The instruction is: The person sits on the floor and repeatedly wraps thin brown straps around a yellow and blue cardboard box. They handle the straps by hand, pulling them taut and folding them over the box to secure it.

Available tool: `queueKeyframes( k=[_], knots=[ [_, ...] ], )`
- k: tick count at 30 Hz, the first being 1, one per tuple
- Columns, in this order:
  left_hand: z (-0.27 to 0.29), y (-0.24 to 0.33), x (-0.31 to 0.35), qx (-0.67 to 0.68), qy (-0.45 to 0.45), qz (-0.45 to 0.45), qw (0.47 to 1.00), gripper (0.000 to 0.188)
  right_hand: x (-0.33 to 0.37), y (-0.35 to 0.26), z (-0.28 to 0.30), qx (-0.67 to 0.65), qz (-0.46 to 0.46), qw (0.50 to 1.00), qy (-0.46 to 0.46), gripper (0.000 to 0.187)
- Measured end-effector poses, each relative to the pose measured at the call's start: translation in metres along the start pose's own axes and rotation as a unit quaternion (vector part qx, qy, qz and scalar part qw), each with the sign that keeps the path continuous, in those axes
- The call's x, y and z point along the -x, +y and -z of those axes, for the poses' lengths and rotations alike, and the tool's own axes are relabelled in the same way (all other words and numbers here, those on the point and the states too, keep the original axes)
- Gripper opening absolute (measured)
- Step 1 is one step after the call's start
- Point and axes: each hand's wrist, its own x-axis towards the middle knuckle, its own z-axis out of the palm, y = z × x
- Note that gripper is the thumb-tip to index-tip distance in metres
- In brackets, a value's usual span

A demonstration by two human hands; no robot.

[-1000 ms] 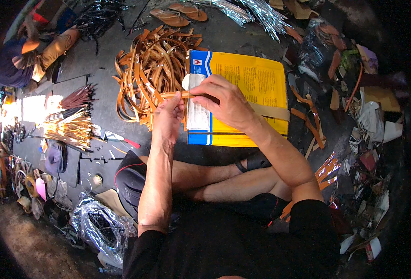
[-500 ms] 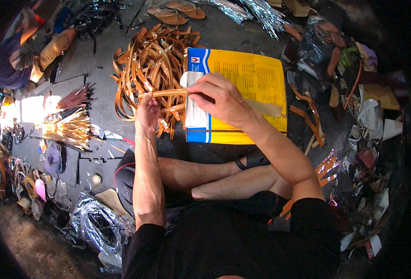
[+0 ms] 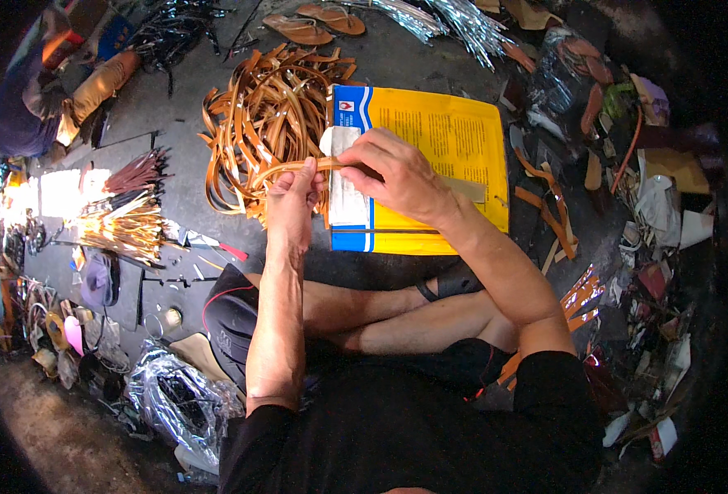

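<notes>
A tan-brown, leather-like strap (image 3: 326,164) is stretched between my two hands. My left hand (image 3: 291,206) pinches it between thumb and fingers, and my right hand (image 3: 395,174) is closed at its right end, hiding the tip. Under my right hand lies a yellow and blue sheet-like package (image 3: 455,123). A whitish pad (image 3: 346,202) rests on its left side, and a flat beige strip (image 3: 469,191) on it pokes out past my right wrist. Beyond my left hand a tangled heap of similar brown straps (image 3: 257,107) spreads over the floor.
Brown sandals (image 3: 298,30) and silvery strips (image 3: 471,29) lie at the far side. At left are a bundle of shiny strips (image 3: 121,226) and a seated person's leg (image 3: 100,90). A clear plastic bag (image 3: 175,403) sits lower left; scraps (image 3: 656,206) litter the right.
My left hand has slid right along the strap, closer to my right hand, its thumb now on top. My right hand has barely moved.
</notes>
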Motion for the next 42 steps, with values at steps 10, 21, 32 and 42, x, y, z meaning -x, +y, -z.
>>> queueKeyframes(
  k=[10,21,32,42],
  knots=[
    [0.054,-0.012,-0.035,-0.023,0.046,0.004,0.999,0.017,0.002,-0.001,0.005,0.012,-0.003,1.0,-0.005,0.012],
    [-0.025,0.009,0.018,-0.101,0.011,-0.052,0.993,0.028,-0.006,-0.002,-0.003,-0.022,-0.01,1.0,0.012,0.014],
    [0.011,-0.003,-0.007,-0.015,0.001,0.015,1.0,0.02,0.001,-0.001,0.005,-0.019,-0.015,1.0,-0.012,0.013],
    [0.031,0.0,-0.013,-0.041,0.021,0.008,0.999,0.019,0.0,0.002,0.004,-0.012,0.007,1.0,-0.01,0.012]
  ],
)
